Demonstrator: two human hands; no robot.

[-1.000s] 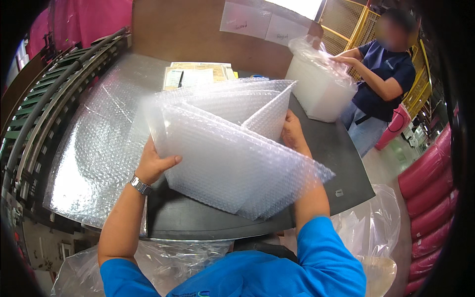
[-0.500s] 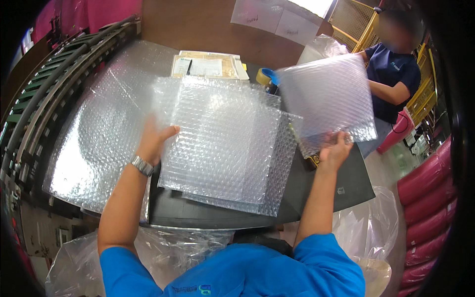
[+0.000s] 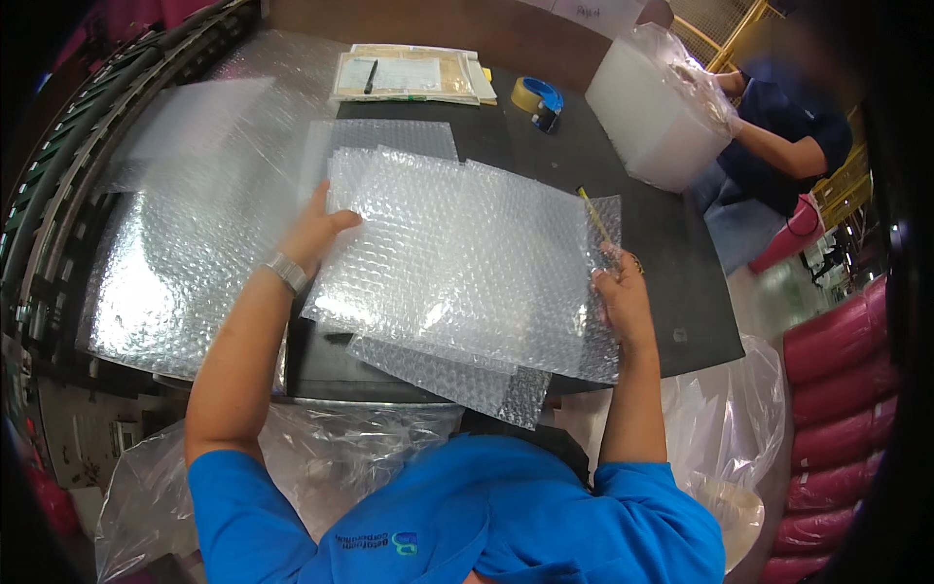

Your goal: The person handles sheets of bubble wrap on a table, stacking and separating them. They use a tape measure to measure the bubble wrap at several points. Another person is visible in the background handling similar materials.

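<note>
Several clear bubble wrap sheets [image 3: 457, 253] lie overlapped in a loose stack before me, the top ones turned against those below. My left hand [image 3: 316, 234], with a watch on the wrist, is at the stack's left edge. Its fingers are stretched out and its thumb stands apart over the top sheet. At the right edge my right hand [image 3: 623, 292] is closed on a bubble wrap sheet, thumb on top. Just beyond that hand a yellow tape measure [image 3: 595, 216] shows in part. One lower sheet [image 3: 448, 380] sticks out toward me.
A dark table [image 3: 681, 263] carries a tape dispenser [image 3: 537, 97] and a folder with papers and a pen [image 3: 413, 73]. Left lies a large shiny bubble wrap sheet [image 3: 146, 282] beside a roller conveyor [image 3: 78, 165]. A co-worker [image 3: 793, 146] handles a white plastic-covered block [image 3: 652, 117] at right.
My right hand has brought its raised bubble wrap sheet down and left onto the stack. The top sheets have turned, and the co-worker's white block now shows.
</note>
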